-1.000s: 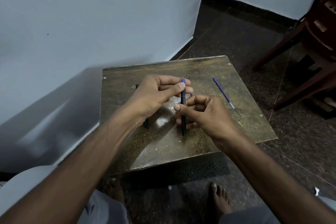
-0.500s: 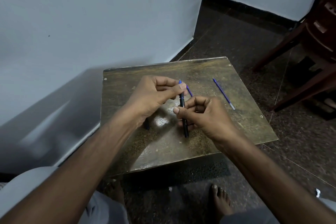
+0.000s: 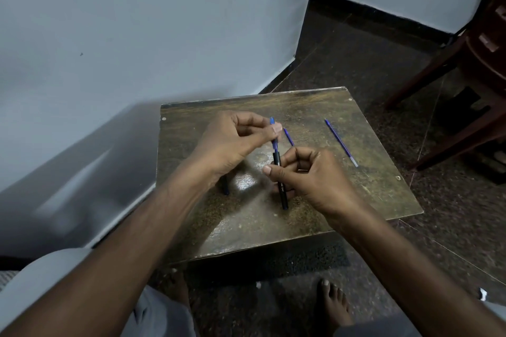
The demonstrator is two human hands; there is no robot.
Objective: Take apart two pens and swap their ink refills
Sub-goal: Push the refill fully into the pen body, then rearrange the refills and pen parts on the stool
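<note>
The right hand (image 3: 315, 180) pinches the black barrel (image 3: 280, 183) mid-length, the left hand (image 3: 235, 139) grips the blue tip (image 3: 274, 134) above it. Light, stiff, slick plastic, I'd say; hold firmly near the joint. A spare refill (image 3: 341, 142) lies on the bench (image 3: 383, 186), right of both hands.

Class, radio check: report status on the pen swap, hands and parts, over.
Right hand grips black barrel; left hand pinches blue end sticking out its top. One loose refill on table, apart; another behind the hands. Nothing blocking.
</note>
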